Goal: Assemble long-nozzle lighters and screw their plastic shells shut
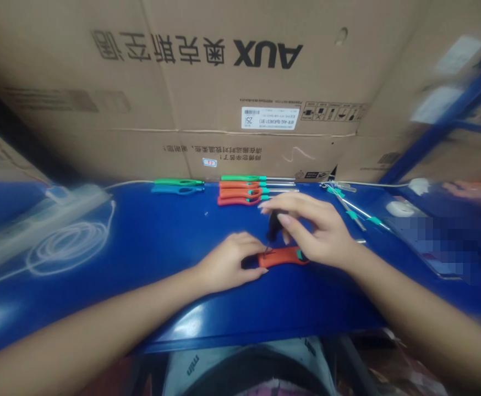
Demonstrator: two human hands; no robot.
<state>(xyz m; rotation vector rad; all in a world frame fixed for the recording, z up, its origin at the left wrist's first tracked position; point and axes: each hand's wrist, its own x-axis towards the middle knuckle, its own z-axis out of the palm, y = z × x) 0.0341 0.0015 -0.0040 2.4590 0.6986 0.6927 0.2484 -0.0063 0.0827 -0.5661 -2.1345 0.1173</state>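
Note:
On the blue table lies an orange stick lighter (282,255), its metal rod pointing right and partly hidden by my right hand. My left hand (229,260) pinches the left end of its body between thumb and fingers. My right hand (321,226) is closed around the black handle of a screwdriver (273,224). The screwdriver stands nearly upright, its tip down at the left part of the lighter's body. Whether the tip sits in a screw is too blurred to tell.
Behind stands a cardboard wall (207,104). Along it lie several orange and green lighters (236,193), and further left a green lighter and a blue lighter (172,190). Metal rods (358,220) and a phone (426,247) are right; a power strip (38,223) and coiled white cable (69,247) left.

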